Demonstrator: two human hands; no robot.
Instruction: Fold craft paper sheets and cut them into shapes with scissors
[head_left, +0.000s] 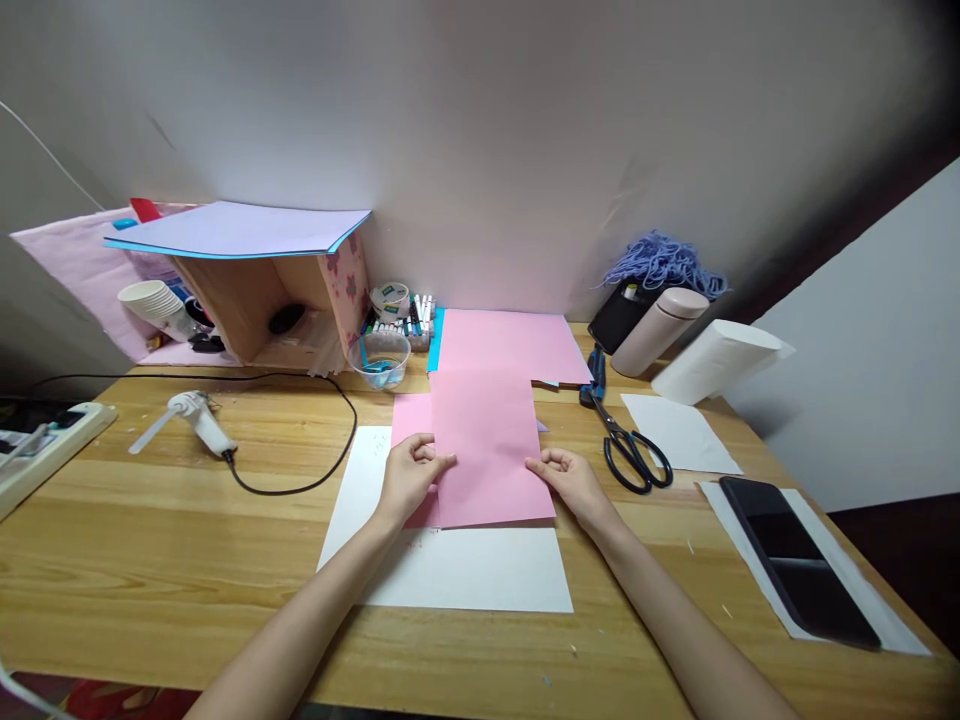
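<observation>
A folded pink paper sheet (487,450) lies on a white sheet (450,570) in the middle of the wooden table. My left hand (409,475) pinches the pink sheet's left edge with curled fingers. My right hand (574,480) grips its right edge, fingers curled on the paper. A larger pink sheet (510,345) lies flat behind it, near the wall.
Black scissors (634,450) lie right of the paper. A black phone (795,555) rests on white paper at right. A glue gun (199,420) with a black cord lies left. A cardboard box (262,300), paper cups, markers, a small plastic cup (380,358), a bottle and purple yarn line the wall.
</observation>
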